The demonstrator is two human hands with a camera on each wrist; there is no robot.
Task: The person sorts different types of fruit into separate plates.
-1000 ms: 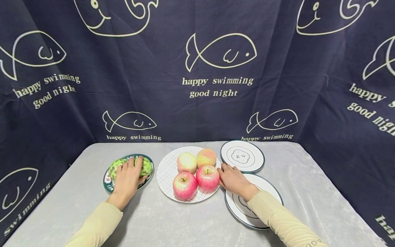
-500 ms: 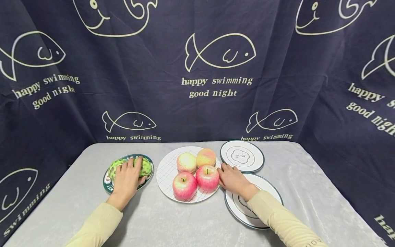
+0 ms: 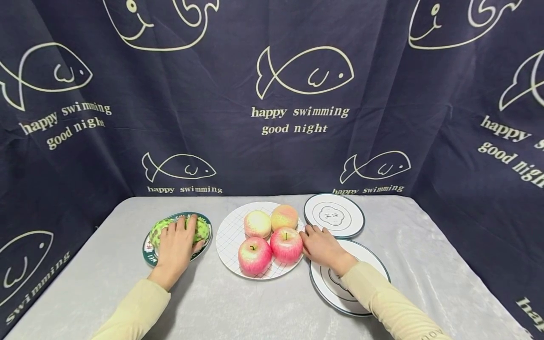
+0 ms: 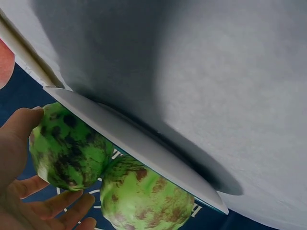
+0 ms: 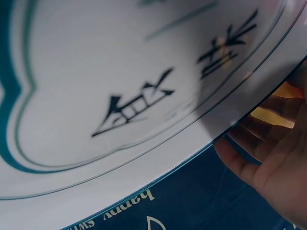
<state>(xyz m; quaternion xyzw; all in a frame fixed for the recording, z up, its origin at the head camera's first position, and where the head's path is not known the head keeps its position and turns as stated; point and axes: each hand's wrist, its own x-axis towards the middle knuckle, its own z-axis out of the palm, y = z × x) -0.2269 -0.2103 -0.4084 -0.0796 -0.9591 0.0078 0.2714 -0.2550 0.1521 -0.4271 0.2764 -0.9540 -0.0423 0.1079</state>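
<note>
My left hand (image 3: 177,238) lies over two mottled green fruits on a small green-rimmed plate (image 3: 148,250) at the left. In the left wrist view the thumb and fingers (image 4: 57,205) curl round one green fruit (image 4: 67,148), with the other green fruit (image 4: 144,199) beside it. My right hand (image 3: 316,242) rests on the rim of the front white plate (image 3: 369,269), fingers lying relaxed next to a red apple (image 3: 286,244). In the right wrist view its fingers (image 5: 249,160) show just past that plate (image 5: 120,72).
A white grid plate (image 3: 227,236) in the middle holds two red apples and two peaches (image 3: 284,217). A second white teal-rimmed plate (image 3: 354,217) sits behind the right hand. Grey cloth covers the table (image 3: 255,307); a dark fish-print curtain closes off the back and sides.
</note>
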